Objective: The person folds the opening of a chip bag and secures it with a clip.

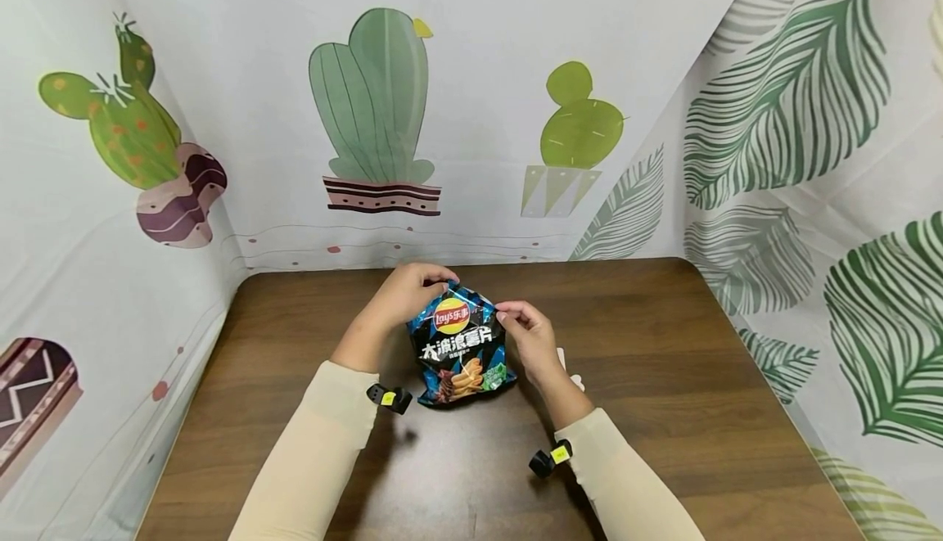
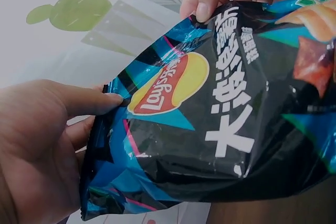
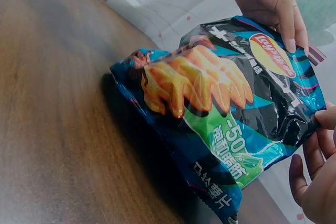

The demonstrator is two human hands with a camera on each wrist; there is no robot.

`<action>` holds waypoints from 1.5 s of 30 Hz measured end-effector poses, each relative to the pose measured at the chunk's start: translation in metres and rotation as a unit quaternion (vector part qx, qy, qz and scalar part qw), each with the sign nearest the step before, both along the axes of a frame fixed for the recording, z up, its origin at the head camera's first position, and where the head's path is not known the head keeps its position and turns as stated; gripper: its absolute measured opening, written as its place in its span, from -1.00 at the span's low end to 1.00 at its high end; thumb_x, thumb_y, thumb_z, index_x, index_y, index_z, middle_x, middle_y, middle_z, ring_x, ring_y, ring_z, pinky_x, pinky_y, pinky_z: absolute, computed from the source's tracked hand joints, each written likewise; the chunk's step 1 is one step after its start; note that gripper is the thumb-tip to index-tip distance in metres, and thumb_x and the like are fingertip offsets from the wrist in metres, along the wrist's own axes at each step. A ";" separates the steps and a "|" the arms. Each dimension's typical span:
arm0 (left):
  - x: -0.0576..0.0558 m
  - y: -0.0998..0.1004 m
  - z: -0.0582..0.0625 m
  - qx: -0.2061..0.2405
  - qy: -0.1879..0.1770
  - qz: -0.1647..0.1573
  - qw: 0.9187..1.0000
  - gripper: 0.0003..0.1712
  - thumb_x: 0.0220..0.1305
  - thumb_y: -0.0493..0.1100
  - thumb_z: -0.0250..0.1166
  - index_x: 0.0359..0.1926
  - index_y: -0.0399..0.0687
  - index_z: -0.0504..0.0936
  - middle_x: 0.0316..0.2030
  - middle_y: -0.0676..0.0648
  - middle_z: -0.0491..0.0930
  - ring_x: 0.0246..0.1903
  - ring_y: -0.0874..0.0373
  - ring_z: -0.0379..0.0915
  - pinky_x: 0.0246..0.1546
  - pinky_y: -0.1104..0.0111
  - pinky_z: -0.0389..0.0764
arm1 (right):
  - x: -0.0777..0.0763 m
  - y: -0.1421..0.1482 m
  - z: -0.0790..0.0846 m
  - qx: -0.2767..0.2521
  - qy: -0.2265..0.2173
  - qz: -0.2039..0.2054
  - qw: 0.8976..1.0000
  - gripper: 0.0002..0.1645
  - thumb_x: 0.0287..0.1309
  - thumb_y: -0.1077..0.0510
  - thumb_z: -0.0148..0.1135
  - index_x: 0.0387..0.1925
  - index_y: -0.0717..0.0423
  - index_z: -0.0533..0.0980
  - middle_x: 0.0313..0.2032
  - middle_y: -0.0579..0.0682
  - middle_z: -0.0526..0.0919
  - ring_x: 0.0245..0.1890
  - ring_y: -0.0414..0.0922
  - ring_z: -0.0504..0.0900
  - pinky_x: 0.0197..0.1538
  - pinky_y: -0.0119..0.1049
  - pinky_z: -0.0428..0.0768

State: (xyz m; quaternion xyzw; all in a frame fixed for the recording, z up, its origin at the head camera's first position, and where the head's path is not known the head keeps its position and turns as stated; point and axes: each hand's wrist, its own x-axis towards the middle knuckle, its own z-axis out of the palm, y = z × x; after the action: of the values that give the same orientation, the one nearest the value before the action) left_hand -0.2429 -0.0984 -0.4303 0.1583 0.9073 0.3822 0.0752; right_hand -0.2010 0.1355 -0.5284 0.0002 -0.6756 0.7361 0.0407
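Where the chip bag was: over the middle of the brown table, toward its far edge, tilted with its printed front facing the head camera; whether its lower end touched the wood could not be told.
Left hand: it pinched the bag's upper left part, the thumb pressed on the front and other fingers partly hidden behind the edge.
Right hand: it pinched the upper right corner between thumb and fingers, some of them curled behind the foil.
Between the hands: the bag's top edge spanned the gap, and the two hands did not touch.
Bag front: a red and yellow logo sat near the top, large white characters below it, then pictured ridged chips and a green patch; the shiny foil was creased.
White object: it lay just beside the right forearm, partly hidden by it, too covered to identify.
Wrists: cream sleeves covered the forearms, and a black device with a yellow label sat at each cuff.
Backdrop: pale cloth printed with cacti and leaves hung beyond the table.
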 end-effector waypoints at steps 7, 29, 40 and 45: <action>0.001 0.001 0.000 -0.016 0.002 -0.011 1.000 -0.83 0.42 -0.17 0.19 -0.11 0.06 0.70 -0.26 -0.03 0.65 -0.27 0.07 0.49 -0.14 0.19 0.53 | 0.002 -0.001 -0.001 -0.002 -0.006 0.002 1.000 -0.75 0.28 0.41 0.24 -0.03 0.41 0.61 -0.30 0.15 0.68 -0.34 -0.28 0.52 -0.24 -0.45 0.44; 0.002 0.001 -0.002 -0.026 -0.020 -0.008 0.999 -0.62 0.37 -0.16 0.23 0.17 -0.04 0.67 -0.03 -0.13 0.68 -0.23 0.06 0.49 -0.12 0.19 0.53 | 0.006 -0.002 -0.001 0.021 -0.040 0.018 0.999 -0.60 0.24 0.27 0.34 0.10 0.30 0.60 -0.28 -0.11 0.62 -0.25 -0.25 0.53 -0.17 -0.46 0.53; 0.001 -0.003 0.000 -0.008 -0.056 -0.001 0.998 -0.73 0.46 -0.15 0.17 -0.01 0.18 0.76 0.04 -0.06 0.70 -0.09 0.05 0.57 -0.04 0.16 0.57 | 0.003 -0.002 -0.004 -0.018 -0.069 0.011 0.997 -0.62 0.26 0.28 0.34 0.10 0.30 0.62 -0.35 -0.21 0.58 -0.18 -0.24 0.52 -0.09 -0.45 0.52; 0.000 -0.005 -0.001 0.000 -0.063 0.000 0.998 -0.73 0.45 -0.17 0.17 -0.08 0.20 0.78 0.01 -0.03 0.71 -0.11 0.07 0.57 -0.08 0.20 0.57 | 0.004 -0.002 -0.004 -0.038 -0.062 0.009 0.997 -0.71 0.23 0.26 0.37 0.00 0.17 0.70 -0.33 -0.18 0.61 -0.14 -0.20 0.52 -0.02 -0.40 0.52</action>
State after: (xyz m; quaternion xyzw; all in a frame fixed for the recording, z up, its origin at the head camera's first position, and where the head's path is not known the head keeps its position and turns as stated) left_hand -0.2426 -0.1038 -0.4311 0.1338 0.9008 0.3913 0.1325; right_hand -0.1968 0.1332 -0.5322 -0.0406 -0.6487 0.7600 -0.0078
